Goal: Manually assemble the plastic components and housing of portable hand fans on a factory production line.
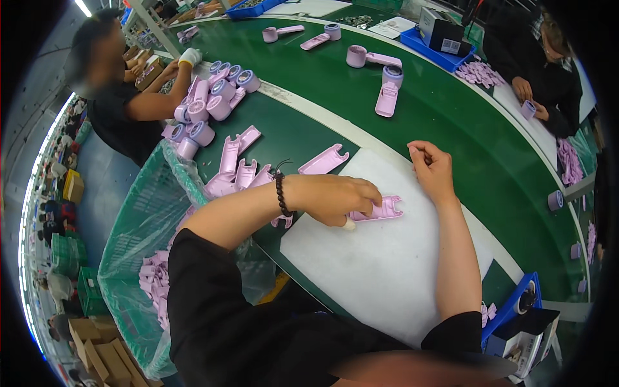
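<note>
My left hand [332,198], a dark beaded bracelet at its wrist and a white cover on one fingertip, grips a pink plastic handle shell [388,209] lying on the white sheet [387,271]. The shell's notched end sticks out past my fingers. My right hand [433,171] is raised over the sheet's far right side, its fingers curled together. Whatever sits between those fingers, if anything, is too small or hidden to make out. Beyond my left wrist, more pink shells [245,173] lie in a loose pile, with a single shell [324,159] closer to the sheet.
Left of me stands a green basket [126,258] lined with clear plastic, holding many pink parts. Pink-and-purple fan bodies [219,97] are heaped near a co-worker [122,97]. Others ride on the curved green belt [464,122]. A blue tray [525,297] is at the right.
</note>
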Motion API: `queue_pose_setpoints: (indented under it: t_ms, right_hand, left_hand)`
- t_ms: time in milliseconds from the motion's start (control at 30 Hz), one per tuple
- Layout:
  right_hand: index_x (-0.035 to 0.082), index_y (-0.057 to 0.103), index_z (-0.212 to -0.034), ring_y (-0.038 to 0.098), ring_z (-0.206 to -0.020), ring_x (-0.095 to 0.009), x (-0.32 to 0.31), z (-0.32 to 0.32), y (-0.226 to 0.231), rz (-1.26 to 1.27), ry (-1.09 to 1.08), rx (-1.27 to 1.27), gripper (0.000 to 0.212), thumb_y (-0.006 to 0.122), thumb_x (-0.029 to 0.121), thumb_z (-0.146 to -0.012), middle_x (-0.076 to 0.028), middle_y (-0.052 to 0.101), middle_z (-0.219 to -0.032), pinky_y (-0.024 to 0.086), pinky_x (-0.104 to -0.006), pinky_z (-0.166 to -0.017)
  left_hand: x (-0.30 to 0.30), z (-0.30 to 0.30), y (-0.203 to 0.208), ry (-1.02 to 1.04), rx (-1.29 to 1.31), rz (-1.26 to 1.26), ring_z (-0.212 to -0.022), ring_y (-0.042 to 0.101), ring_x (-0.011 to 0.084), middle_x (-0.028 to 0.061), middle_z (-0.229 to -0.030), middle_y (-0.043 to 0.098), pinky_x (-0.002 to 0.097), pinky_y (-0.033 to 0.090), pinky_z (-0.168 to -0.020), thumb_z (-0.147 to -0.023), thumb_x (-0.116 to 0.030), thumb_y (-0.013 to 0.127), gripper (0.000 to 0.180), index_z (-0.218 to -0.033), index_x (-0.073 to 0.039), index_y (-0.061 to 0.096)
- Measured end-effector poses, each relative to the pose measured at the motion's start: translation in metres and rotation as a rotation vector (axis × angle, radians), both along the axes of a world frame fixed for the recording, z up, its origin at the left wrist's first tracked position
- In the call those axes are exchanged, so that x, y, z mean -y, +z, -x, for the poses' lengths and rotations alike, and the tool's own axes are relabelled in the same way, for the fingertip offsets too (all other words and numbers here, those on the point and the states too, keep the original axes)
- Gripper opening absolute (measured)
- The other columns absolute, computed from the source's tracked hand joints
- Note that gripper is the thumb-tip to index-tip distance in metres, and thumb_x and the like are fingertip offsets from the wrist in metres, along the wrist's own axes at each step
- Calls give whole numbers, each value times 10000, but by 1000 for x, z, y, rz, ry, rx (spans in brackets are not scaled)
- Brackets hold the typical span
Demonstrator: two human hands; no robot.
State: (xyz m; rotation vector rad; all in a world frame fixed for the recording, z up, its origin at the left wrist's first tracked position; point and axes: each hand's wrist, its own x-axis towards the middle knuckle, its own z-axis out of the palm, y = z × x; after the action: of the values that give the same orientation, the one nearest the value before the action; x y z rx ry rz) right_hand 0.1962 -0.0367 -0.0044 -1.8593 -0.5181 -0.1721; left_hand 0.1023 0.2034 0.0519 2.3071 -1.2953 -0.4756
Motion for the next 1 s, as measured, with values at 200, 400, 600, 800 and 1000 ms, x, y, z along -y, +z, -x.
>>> queue_pose_setpoints:
  t_ms: [200, 400, 600, 800, 1000]
  right_hand:
    - [-14, 727, -936, 437, -528, -98, -8, 17, 20, 138, 167, -81, 149, 682, 101, -853, 6, 558, -583, 366, -234, -508]
    - [9, 731, -970, 526, -576, -148, -14, 29, 44, 564, 377, -106, 236, 741, 143, -776, -26, 618, -646, 441, -262, -567]
    - [40, 716, -1045, 621, -703, -227, -8, 38, 71, 733, 511, -243, 368, 777, 133, -694, -80, 699, -837, 499, -308, -664]
    - [49, 698, -1052, 631, -769, -251, 1, 45, 61, 833, 560, -109, 428, 789, 106, -638, -97, 705, -957, 509, -319, -705]
    - [39, 692, -990, 619, -755, -261, -6, 52, 73, 955, 483, -70, 403, 777, 73, -598, -81, 708, -900, 516, -324, -725]
  left_hand:
    - [0, -1, -9, -17, 59, -13, -1326, 462, 307, 120, -1360, 565, 405, 430, -1102, -725, 44, 663, 343, -1067, 18, 677]
    - [1, -5, -15, -36, 106, 12, -1297, 501, 282, 99, -1353, 590, 394, 439, -1089, -750, 62, 637, 334, -1075, -1, 683]
    - [-3, -1, -13, -27, 134, 10, -1315, 499, 260, 85, -1351, 607, 382, 451, -1076, -757, 56, 647, 350, -1098, -15, 683]
    - [-1, -3, -12, 4, 82, 13, -1314, 490, 278, 111, -1323, 616, 394, 421, -1116, -711, 83, 675, 420, -1125, 14, 676]
    - [0, -3, -10, 24, 43, 4, -1295, 516, 287, 115, -1359, 599, 392, 446, -1087, -697, 74, 693, 441, -1134, 14, 677]
